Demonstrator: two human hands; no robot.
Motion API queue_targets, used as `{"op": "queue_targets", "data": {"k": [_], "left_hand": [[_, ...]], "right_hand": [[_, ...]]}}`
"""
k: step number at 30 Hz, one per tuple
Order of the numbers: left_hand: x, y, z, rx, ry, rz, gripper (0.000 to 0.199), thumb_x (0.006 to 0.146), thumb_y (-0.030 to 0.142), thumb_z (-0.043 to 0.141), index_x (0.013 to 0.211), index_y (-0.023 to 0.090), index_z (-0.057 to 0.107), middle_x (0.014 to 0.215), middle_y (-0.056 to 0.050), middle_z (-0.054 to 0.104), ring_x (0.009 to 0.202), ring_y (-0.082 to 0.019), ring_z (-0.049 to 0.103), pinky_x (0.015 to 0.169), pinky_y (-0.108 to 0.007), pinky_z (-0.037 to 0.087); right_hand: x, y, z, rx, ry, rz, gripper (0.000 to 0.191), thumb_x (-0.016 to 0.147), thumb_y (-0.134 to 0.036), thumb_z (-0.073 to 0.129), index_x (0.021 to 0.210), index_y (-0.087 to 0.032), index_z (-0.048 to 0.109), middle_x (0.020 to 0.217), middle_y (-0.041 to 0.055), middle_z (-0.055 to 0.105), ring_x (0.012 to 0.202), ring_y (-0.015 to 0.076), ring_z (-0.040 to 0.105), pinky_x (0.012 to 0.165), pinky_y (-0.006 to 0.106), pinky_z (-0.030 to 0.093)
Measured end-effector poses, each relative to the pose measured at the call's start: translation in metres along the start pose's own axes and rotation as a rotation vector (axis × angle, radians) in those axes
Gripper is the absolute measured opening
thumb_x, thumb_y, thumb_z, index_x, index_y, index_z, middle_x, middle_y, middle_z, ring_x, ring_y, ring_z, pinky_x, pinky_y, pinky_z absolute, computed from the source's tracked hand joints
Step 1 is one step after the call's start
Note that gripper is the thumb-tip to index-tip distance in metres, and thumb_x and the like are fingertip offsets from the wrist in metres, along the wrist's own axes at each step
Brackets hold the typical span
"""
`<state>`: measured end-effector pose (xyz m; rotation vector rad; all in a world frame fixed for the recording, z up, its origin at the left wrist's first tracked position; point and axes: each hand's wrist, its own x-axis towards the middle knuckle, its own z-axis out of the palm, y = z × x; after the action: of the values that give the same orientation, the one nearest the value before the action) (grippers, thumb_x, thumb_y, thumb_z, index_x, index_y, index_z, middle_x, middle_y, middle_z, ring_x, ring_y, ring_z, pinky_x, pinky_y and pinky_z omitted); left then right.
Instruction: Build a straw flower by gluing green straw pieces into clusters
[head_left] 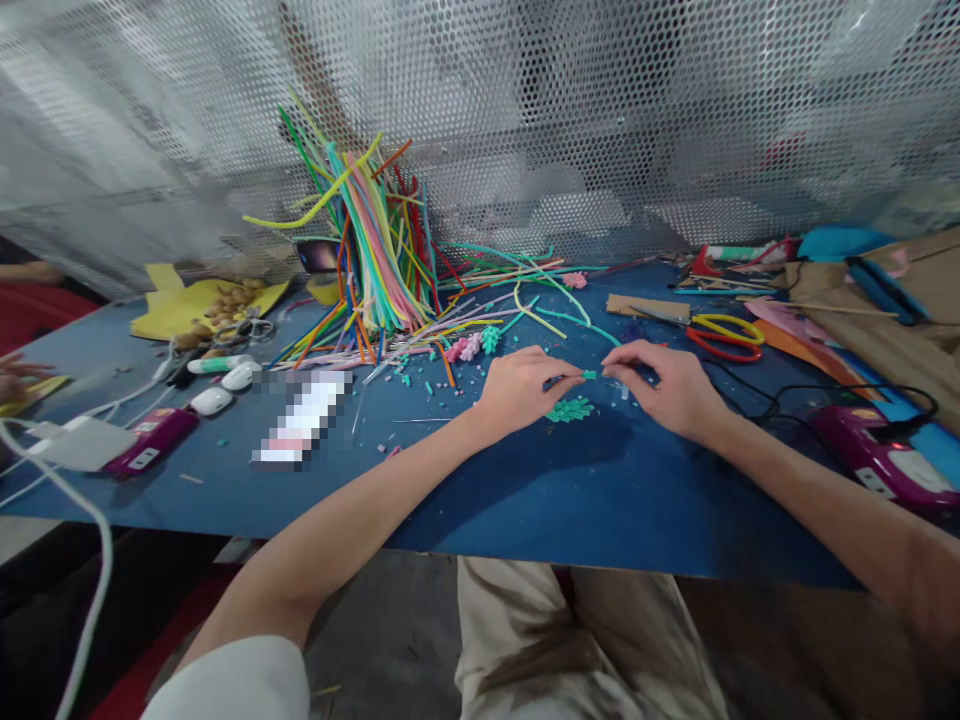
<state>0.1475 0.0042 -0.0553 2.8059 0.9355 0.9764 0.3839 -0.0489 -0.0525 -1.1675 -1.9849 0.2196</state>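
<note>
head view | looked from above and behind the left grip and right grip | faced forward and down across the tabletop | sat near, framing trousers on the near side of the grips and perforated screen beyond them

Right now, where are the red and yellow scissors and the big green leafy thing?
Red and yellow scissors (724, 337): head view, on the handles.
Big green leafy thing (571, 410): head view, on its middle.

Blue tbl w/ leafy grn pc
</note>
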Motion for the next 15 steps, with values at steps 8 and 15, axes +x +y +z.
{"op": "queue_targets", "data": {"k": [8,15], "left_hand": [[0.001,-0.003,0.004,0.042,-0.07,-0.055,0.029,0.095,0.051,0.06,0.098,0.031,0.08,0.082,-0.002,0.075,0.081,-0.015,0.067,0.065,-0.025,0.043],[0.001,0.011,-0.006,-0.101,-0.103,-0.067,0.025,0.096,0.047,0.06,0.095,0.03,0.078,0.08,-0.001,0.073,0.079,-0.015,0.066,0.068,-0.025,0.045]], "right_hand": [[0.001,0.01,-0.002,-0.048,-0.086,-0.181,0.031,0.096,-0.032,0.06,0.127,-0.027,0.065,0.115,0.0063,0.07,0.093,0.0191,0.069,0.089,0.038,0.058],[-0.001,0.006,0.005,0.001,-0.033,-0.301,0.02,0.096,-0.03,0.062,0.114,-0.027,0.072,0.1,0.003,0.076,0.09,0.0172,0.071,0.082,0.032,0.059]]}}
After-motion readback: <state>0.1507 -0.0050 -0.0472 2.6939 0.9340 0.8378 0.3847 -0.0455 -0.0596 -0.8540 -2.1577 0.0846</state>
